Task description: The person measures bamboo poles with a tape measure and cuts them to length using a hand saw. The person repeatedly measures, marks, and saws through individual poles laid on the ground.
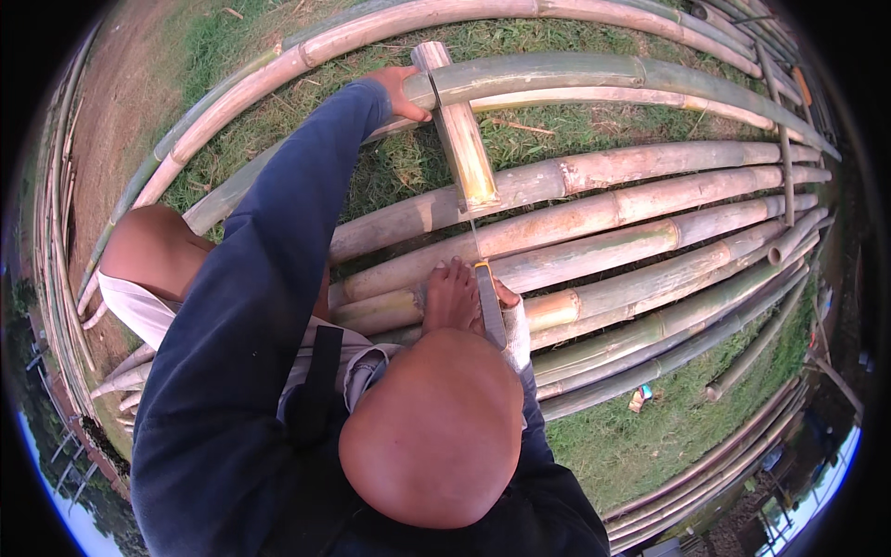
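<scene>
A long greenish bamboo pole (575, 72) lies across a short pale bamboo piece (467, 158). My left hand (399, 91) is closed around the pole, just left of a thin saw blade. That blade crosses the pole and runs back toward me over the short piece. My right hand (511, 314), partly in a pale glove or wrap, is closed on the handle of the hand saw (491, 306), grey with an orange tip. My knee hides much of the right arm. My bare foot (452, 297) presses on the bamboo beside the saw handle.
Several thick bamboo poles (594, 209) lie side by side under and right of me. A long curved-looking pole (371, 42) runs along the far side. A thin crosspiece (785, 139) lies over the poles at right. Grass (640, 455) and more bamboo stacks surround them.
</scene>
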The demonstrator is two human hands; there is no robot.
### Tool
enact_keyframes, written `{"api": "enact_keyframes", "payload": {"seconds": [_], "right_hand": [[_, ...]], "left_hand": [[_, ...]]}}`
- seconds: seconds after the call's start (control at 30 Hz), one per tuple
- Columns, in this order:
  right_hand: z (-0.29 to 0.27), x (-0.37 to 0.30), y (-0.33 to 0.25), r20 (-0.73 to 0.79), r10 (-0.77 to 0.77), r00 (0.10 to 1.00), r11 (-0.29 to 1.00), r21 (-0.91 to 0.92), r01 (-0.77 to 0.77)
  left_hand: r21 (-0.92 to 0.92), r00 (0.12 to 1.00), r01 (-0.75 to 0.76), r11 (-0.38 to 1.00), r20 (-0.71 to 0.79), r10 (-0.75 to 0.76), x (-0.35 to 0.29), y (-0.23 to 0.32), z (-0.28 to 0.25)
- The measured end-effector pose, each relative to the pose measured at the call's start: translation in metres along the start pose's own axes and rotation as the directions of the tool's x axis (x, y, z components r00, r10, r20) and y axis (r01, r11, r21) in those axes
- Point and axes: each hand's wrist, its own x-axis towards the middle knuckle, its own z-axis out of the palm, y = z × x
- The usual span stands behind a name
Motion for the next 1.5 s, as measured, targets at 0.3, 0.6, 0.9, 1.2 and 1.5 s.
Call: {"api": "enact_keyframes", "payload": {"seconds": [0.3,0.6,0.9,1.2,1.5], "right_hand": [[0.006,0.012,0.006,-0.077,-0.167,0.983,0.979,-0.133,0.156],[-0.008,-0.045,-0.032,-0.053,0.493,0.868,0.742,0.547,-0.388],[-0.015,-0.049,-0.018,-0.045,0.465,0.884,0.839,0.340,-0.424],[-0.012,-0.052,0.003,-0.115,0.054,0.992,0.998,-0.035,-0.059],[-0.016,-0.096,-0.003,-0.031,0.480,0.877,0.529,0.807,-0.262]], "left_hand": [[-0.117,0.999,-0.038,0.992,-0.016,0.037,0.006,-0.009,0.008],[-0.065,0.999,-0.004,0.998,0.033,0.007,0.005,-0.006,-0.003],[0.015,0.998,-0.059,0.998,-0.028,0.060,0.012,-0.007,-0.008],[-0.046,1.000,-0.002,0.999,-0.024,0.001,0.019,-0.012,-0.003],[-0.044,0.996,-0.046,0.998,-0.074,0.043,0.032,-0.027,0.004]]}}
